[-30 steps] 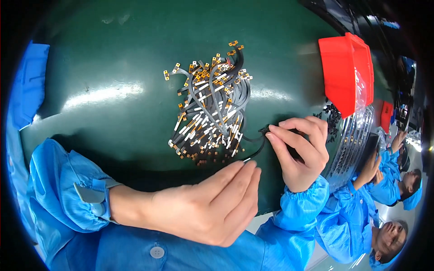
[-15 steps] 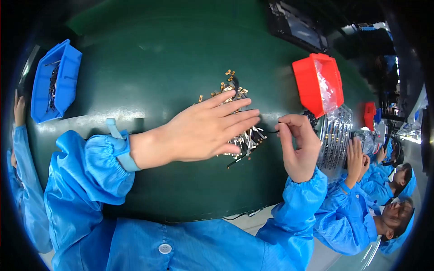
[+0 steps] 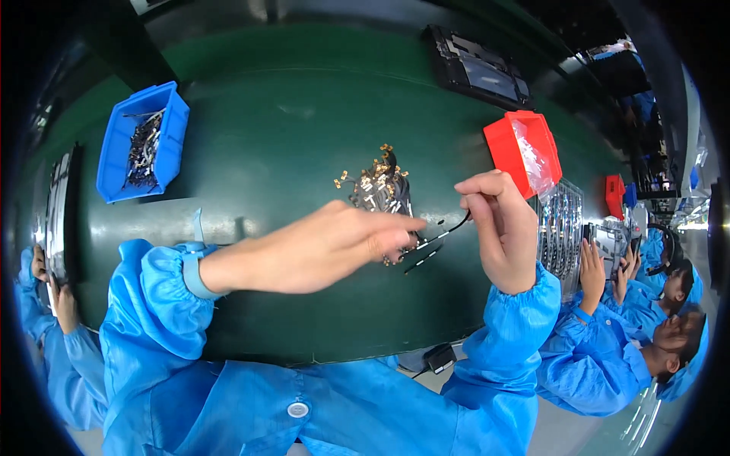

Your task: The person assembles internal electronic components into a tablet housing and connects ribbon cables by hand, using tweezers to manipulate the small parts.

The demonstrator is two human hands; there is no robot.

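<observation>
My right hand (image 3: 498, 228) pinches one end of a thin black-and-white cable (image 3: 456, 226) between thumb and forefinger. The cable slants down to the fingertips of my left hand (image 3: 327, 247), whose thumb and fingers close at its other end; the exact contact is partly hidden. Just beyond my left hand lies a heap of short cables (image 3: 384, 186) with gold-coloured connector ends, its near side covered by that hand. A loose dark strip (image 3: 423, 260) rests on the green table below the held cable.
At the left stands a blue bin (image 3: 105, 163) with cable pieces inside. A red bin (image 3: 498, 144) with clear plastic bags is at the right, beside a stack of clear trays (image 3: 561, 235). A black framed device (image 3: 479, 72) lies at the back. Co-workers sit on both sides.
My left hand has lifted off the heap, turned on edge and drawn its fingers together beside the cable. The heap now shows more. The view has shifted, bringing more of the left side in.
</observation>
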